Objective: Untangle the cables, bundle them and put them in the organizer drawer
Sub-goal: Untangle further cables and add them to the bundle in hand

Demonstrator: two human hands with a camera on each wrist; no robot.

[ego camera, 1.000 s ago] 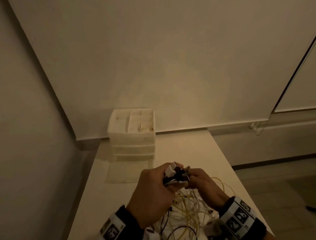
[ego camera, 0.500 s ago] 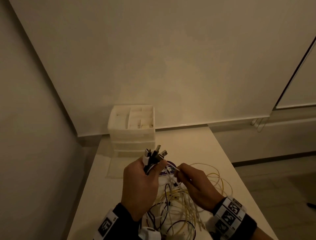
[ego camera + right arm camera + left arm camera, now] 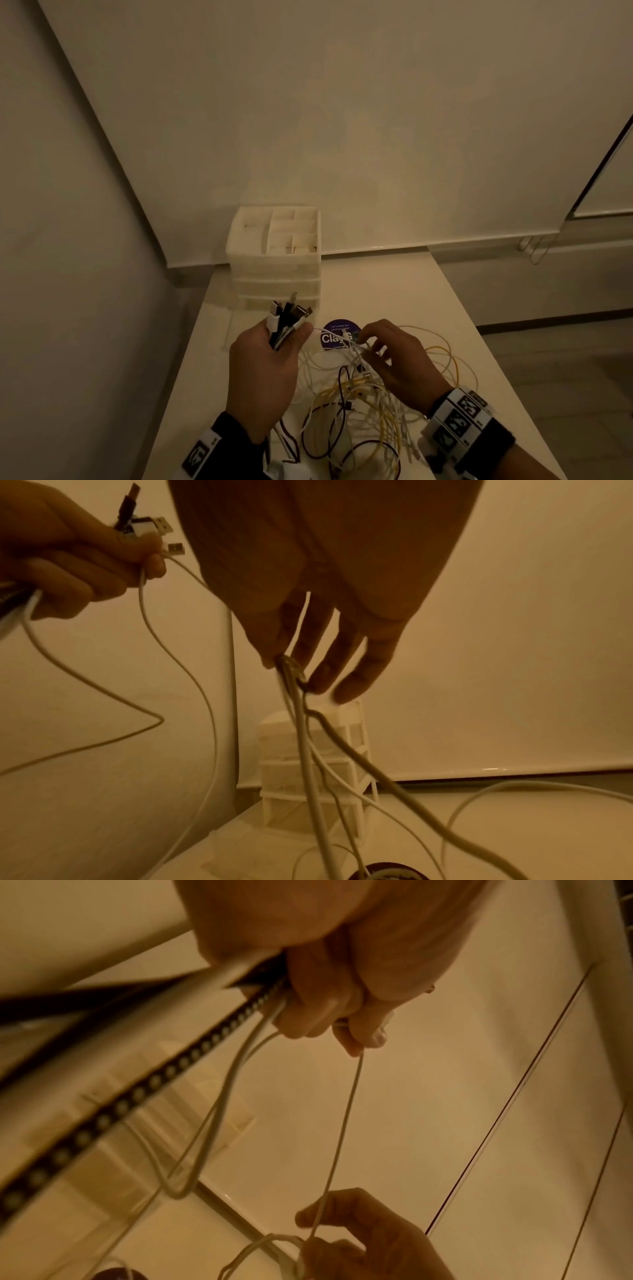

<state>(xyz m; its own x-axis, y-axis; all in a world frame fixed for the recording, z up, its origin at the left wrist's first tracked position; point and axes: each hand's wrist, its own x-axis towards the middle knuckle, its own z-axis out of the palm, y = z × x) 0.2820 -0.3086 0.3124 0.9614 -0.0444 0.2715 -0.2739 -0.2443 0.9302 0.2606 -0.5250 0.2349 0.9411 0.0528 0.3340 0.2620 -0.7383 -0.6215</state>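
Observation:
A tangle of yellow, white and black cables (image 3: 359,397) lies on the white table (image 3: 394,294). My left hand (image 3: 291,337) grips a bunch of cable plug ends (image 3: 291,313), which stick up out of the fist above the table. In the left wrist view its fingers (image 3: 325,1010) curl round the cords. My right hand (image 3: 363,342) hovers over the tangle and pinches a few white cables (image 3: 291,669) between thumb and forefinger, with the other fingers straight. One thin white cable (image 3: 339,1137) runs taut from hand to hand. The white organizer drawer unit (image 3: 275,260) stands at the table's far left.
A round purple sticker (image 3: 337,334) lies on the table between my hands. The organizer's top tray has several open compartments, and its drawers look shut. A wall runs along the table's left side and back. The table's right edge drops to the floor.
My hands were together at the plug ends and have drawn apart. The left hand moved left with the plugs, the right hand dropped to the tangle and pinched white cables.

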